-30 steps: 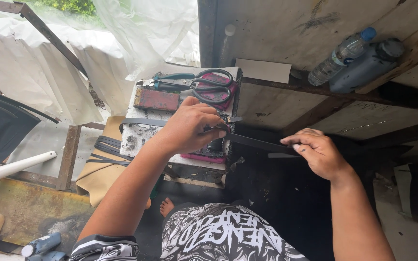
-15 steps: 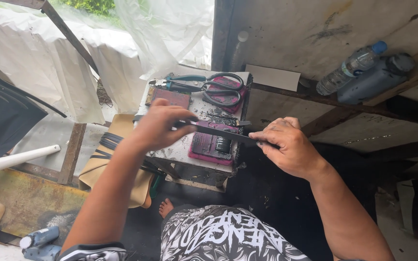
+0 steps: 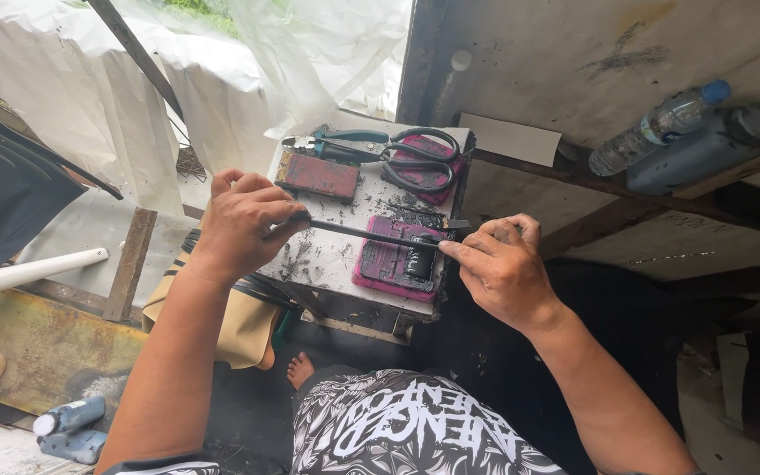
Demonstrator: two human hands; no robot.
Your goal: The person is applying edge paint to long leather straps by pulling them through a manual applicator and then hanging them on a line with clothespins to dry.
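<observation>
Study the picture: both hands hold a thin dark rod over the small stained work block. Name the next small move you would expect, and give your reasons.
Probably a short slide of the rod along its length toward the small black cylinder. The left hand grips one end, the right hand pinches the other beside that cylinder, which sits on the pink pad. The rod's end seems level with it, though contact is unclear.

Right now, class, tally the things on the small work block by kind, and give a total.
Pink pads: 3
Scissors: 1
Pliers: 1
Thin dark rod, held in both hands: 1
Total: 6
</observation>
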